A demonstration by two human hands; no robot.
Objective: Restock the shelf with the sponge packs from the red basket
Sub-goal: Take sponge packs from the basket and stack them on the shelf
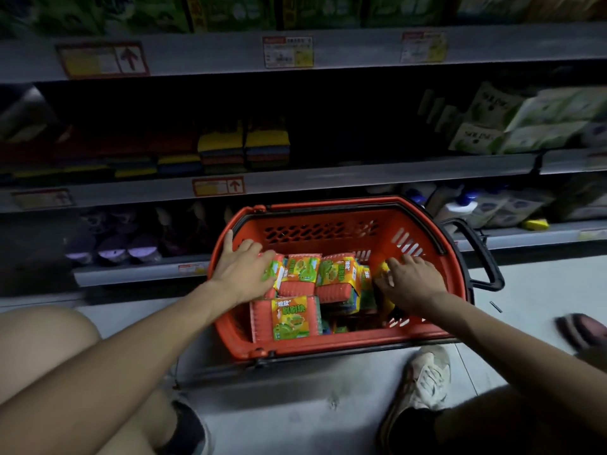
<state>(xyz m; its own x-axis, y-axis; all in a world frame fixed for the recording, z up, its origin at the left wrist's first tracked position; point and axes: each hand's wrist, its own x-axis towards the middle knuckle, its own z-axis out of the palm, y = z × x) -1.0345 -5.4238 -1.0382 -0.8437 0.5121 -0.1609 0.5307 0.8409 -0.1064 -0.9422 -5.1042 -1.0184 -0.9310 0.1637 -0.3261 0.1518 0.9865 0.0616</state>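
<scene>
Sponge packs [335,277] lie in the red basket [312,231] between the spread left hand [243,270] and right hand [412,279].

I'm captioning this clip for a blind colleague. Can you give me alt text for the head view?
A person crouching on a shop floor has the left hand and right hand on orange-and-green sponge packs in a red basket. Behind it stand dim shelves, one with stacked coloured sponges.

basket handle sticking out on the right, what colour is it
The handle is black, on a red basket; head view shows it best.
</scene>
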